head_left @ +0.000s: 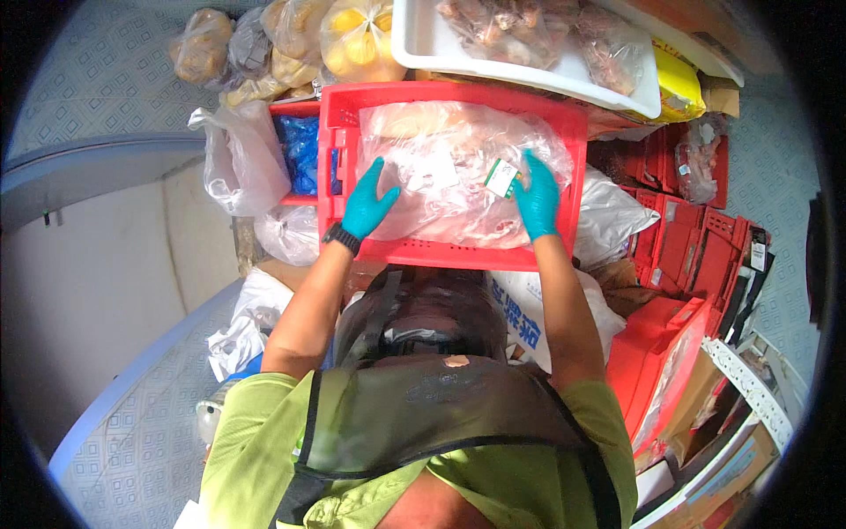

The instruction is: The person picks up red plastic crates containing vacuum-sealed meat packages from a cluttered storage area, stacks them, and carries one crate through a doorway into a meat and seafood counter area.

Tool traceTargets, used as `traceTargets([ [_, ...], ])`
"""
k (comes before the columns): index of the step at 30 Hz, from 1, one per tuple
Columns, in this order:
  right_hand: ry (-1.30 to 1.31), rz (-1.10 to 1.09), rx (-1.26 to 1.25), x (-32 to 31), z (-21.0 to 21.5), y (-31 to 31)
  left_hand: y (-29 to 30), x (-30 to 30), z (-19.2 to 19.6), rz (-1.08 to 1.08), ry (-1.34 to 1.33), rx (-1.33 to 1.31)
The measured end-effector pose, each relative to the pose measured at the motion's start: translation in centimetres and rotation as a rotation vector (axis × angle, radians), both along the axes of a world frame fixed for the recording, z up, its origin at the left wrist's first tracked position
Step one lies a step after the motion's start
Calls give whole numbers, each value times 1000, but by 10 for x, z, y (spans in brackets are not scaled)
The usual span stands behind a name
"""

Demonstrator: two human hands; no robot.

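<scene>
Lime-green shirt (256, 450) and dark apron (441, 410) fill the lower head view. Beyond, a clear bag (441, 212) of pale contents lies inside a red crate (449, 256), between the teal-gloved left grip (368, 210), thumb and fingers spread, and right grip (538, 201), also spread, just beside a green-and-white label (501, 178).

"What sort of place?"
"Looks like a food shop, or its back room."
"Shown by what?"
"Red crate (458, 257), white tray (419, 35) of bagged meat (608, 53), plastic bags of round yellow food (359, 40)."
</scene>
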State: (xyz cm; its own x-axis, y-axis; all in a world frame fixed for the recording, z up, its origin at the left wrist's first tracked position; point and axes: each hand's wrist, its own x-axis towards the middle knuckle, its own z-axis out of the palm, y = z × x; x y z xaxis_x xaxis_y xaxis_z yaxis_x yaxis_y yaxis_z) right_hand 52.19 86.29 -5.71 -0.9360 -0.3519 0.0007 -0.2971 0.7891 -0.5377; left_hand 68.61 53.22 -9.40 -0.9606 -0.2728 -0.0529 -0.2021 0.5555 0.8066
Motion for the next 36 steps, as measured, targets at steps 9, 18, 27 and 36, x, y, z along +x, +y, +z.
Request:
traceTargets([
  [9,-341,-506,85,-8,-63,149,44,-68,-25,-137,-200,-292],
  [18,-403,-545,-397,-19,-71,148,-58,-46,-18,612,12,-506],
  [27,-724,-510,-705,-42,-56,138,-112,-13,-75,753,-368,563],
  [36,-889,-634,-556,-54,-37,122,-86,71,-5,757,-542,753],
])
